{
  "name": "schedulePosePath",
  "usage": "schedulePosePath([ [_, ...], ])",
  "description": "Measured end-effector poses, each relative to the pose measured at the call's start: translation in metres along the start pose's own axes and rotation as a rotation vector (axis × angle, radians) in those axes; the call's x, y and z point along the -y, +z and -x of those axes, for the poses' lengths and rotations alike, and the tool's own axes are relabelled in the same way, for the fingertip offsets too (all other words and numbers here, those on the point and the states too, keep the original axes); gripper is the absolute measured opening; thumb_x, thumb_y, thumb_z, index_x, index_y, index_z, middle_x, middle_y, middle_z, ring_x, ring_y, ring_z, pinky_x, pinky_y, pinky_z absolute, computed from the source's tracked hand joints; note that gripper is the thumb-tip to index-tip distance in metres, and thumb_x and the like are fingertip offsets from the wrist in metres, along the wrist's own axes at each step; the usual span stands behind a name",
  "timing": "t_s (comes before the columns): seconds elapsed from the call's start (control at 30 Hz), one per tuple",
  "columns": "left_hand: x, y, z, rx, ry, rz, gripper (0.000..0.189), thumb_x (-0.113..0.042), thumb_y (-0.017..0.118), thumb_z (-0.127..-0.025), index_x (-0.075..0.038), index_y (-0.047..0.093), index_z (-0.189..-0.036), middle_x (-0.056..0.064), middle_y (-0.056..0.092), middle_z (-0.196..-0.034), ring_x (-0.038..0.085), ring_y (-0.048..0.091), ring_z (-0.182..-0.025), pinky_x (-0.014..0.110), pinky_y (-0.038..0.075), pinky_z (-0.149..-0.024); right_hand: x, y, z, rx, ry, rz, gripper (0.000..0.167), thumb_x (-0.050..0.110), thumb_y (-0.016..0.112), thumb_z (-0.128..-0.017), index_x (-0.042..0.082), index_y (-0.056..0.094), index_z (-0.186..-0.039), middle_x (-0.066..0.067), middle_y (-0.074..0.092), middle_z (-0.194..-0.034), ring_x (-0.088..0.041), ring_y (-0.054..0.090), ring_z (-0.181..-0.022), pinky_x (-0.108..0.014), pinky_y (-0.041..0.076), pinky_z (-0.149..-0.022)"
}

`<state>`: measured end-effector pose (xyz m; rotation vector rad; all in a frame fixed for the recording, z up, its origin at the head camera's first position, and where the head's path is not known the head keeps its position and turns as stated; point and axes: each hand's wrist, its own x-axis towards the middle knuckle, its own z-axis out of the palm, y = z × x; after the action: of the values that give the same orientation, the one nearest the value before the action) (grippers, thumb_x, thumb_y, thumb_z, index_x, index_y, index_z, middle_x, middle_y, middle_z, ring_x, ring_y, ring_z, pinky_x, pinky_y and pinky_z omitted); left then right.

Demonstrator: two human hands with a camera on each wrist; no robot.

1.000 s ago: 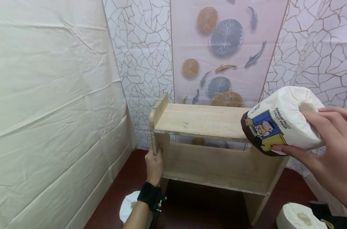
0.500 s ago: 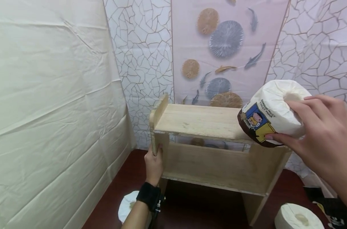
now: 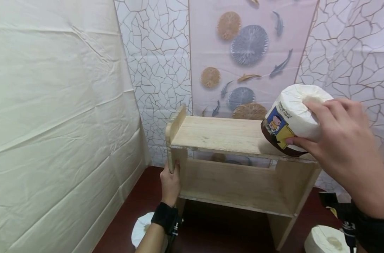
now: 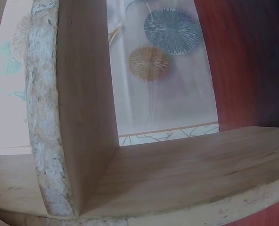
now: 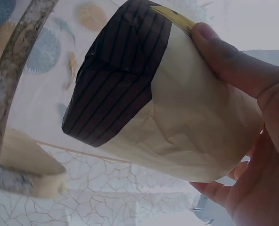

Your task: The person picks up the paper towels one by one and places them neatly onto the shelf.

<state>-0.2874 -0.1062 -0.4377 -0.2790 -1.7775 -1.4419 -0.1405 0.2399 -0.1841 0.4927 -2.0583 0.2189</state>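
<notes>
A small two-tier wooden shelf [image 3: 217, 135] stands in the middle of the head view, a raised side panel at its left end. My left hand [image 3: 170, 184] grips the edge of that panel, below the top board. My right hand [image 3: 345, 135] holds a wrapped toilet paper roll [image 3: 282, 114], tilted, over the right end of the top board. The thumb presses the printed side while the fingers reach over the top by the core hole. In the right wrist view the roll [image 5: 191, 117] shows its dark striped base. Shelf boards [image 4: 177, 179] fill the left wrist view.
A white roll [image 3: 141, 226] is on the dark red table [image 3: 132, 207], partly behind my left forearm. Another roll [image 3: 325, 240] stands at the lower right, beside the shelf. A cream cloth wall [image 3: 68, 116] runs along the left; a patterned cloth [image 3: 252, 45] hangs behind.
My right hand has moved left and slightly up with the toilet paper roll, bringing it over the right end of the shelf's top. The left hand keeps its grip in the same place.
</notes>
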Motion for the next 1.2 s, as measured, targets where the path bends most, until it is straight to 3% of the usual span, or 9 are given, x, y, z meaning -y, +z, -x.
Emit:
schedulePosePath([
  [0.03, 0.0, 0.0, 0.0, 0.002, 0.001, 0.001, 0.035, -0.025, 0.06, -0.111, -0.003, 0.062, -0.138, 0.022, 0.074, -0.12, 0.036, 0.072, -0.094, 0.044, 0.056, -0.073, -0.001, 0.002, -0.002, 0.007, 0.001, 0.002, 0.085, 0.036, 0.095, -0.076, -0.007, 0.056, -0.139, -0.035, 0.056, -0.111, -0.056, 0.042, -0.119, -0.067, 0.032, -0.099],
  [0.1, 0.0, 0.001, 0.0, 0.0, 0.006, -0.004, 0.035, -0.025, 0.06, -0.11, -0.003, 0.063, -0.138, 0.021, 0.074, -0.12, 0.031, 0.071, -0.092, 0.043, 0.055, -0.072, -0.001, 0.006, -0.005, 0.024, 0.013, -0.001, 0.094, 0.006, 0.101, -0.057, -0.006, 0.057, -0.14, -0.034, 0.057, -0.114, -0.056, 0.042, -0.12, -0.069, 0.033, -0.098],
  [0.33, -0.003, 0.001, -0.001, -0.009, 0.019, 0.02, 0.034, -0.02, 0.061, -0.11, -0.003, 0.063, -0.139, 0.02, 0.072, -0.128, 0.034, 0.073, -0.107, 0.051, 0.058, -0.081, -0.008, 0.015, -0.013, 0.101, 0.008, 0.027, 0.09, 0.012, 0.102, -0.061, 0.0, 0.059, -0.139, -0.032, 0.059, -0.121, -0.057, 0.044, -0.121, -0.073, 0.036, -0.094],
  [0.57, -0.004, 0.002, -0.001, -0.011, -0.011, 0.025, 0.034, -0.02, 0.061, -0.11, -0.001, 0.064, -0.137, 0.022, 0.073, -0.122, 0.041, 0.073, -0.098, 0.049, 0.057, -0.076, -0.017, 0.025, -0.017, 0.172, -0.009, 0.023, 0.091, 0.013, 0.102, -0.063, 0.0, 0.059, -0.141, -0.032, 0.059, -0.126, -0.057, 0.045, -0.12, -0.074, 0.04, -0.091],
  [0.7, -0.002, -0.002, 0.001, -0.017, -0.019, -0.023, 0.036, -0.025, 0.06, -0.11, 0.001, 0.065, -0.134, 0.022, 0.074, -0.122, 0.031, 0.072, -0.096, 0.046, 0.057, -0.075, -0.019, 0.036, -0.02, 0.173, -0.017, -0.01, 0.089, 0.014, 0.102, -0.064, 0.001, 0.059, -0.141, -0.03, 0.061, -0.124, -0.055, 0.047, -0.12, -0.072, 0.042, -0.089],
  [0.83, -0.003, -0.007, 0.002, -0.05, -0.026, -0.054, 0.031, -0.023, 0.061, -0.11, 0.003, 0.067, -0.127, 0.023, 0.075, -0.11, 0.024, 0.067, -0.088, 0.042, 0.055, -0.073, -0.02, 0.047, -0.021, 0.139, -0.022, -0.061, 0.087, 0.013, 0.101, -0.067, 0.0, 0.059, -0.142, -0.029, 0.062, -0.123, -0.053, 0.049, -0.12, -0.067, 0.041, -0.095],
  [1.07, -0.004, -0.007, 0.003, -0.042, -0.028, -0.026, 0.032, -0.021, 0.06, -0.11, 0.0, 0.065, -0.134, 0.024, 0.074, -0.109, 0.035, 0.074, -0.088, 0.044, 0.056, -0.072, -0.03, 0.054, -0.017, 0.125, 0.011, -0.163, 0.085, 0.01, 0.097, -0.074, -0.004, 0.054, -0.146, -0.028, 0.06, -0.134, -0.045, 0.048, -0.124, -0.06, 0.035, -0.109],
  [1.13, -0.004, -0.003, 0.005, -0.029, -0.033, -0.015, 0.032, -0.021, 0.061, -0.11, 0.0, 0.065, -0.134, 0.025, 0.074, -0.11, 0.035, 0.074, -0.089, 0.045, 0.056, -0.072, -0.037, 0.052, -0.011, 0.12, 0.014, -0.175, 0.087, 0.015, 0.096, -0.077, -0.002, 0.052, -0.149, -0.028, 0.057, -0.14, -0.046, 0.045, -0.129, -0.063, 0.029, -0.115],
  [1.2, -0.006, 0.001, 0.006, -0.023, -0.032, -0.011, 0.032, -0.02, 0.061, -0.11, 0.001, 0.066, -0.133, 0.025, 0.074, -0.108, 0.034, 0.073, -0.087, 0.044, 0.056, -0.072, -0.046, 0.05, -0.005, 0.095, 0.036, -0.207, 0.089, 0.034, 0.093, -0.082, 0.001, 0.05, -0.152, -0.028, 0.053, -0.145, -0.048, 0.04, -0.136, -0.065, 0.02, -0.119],
])
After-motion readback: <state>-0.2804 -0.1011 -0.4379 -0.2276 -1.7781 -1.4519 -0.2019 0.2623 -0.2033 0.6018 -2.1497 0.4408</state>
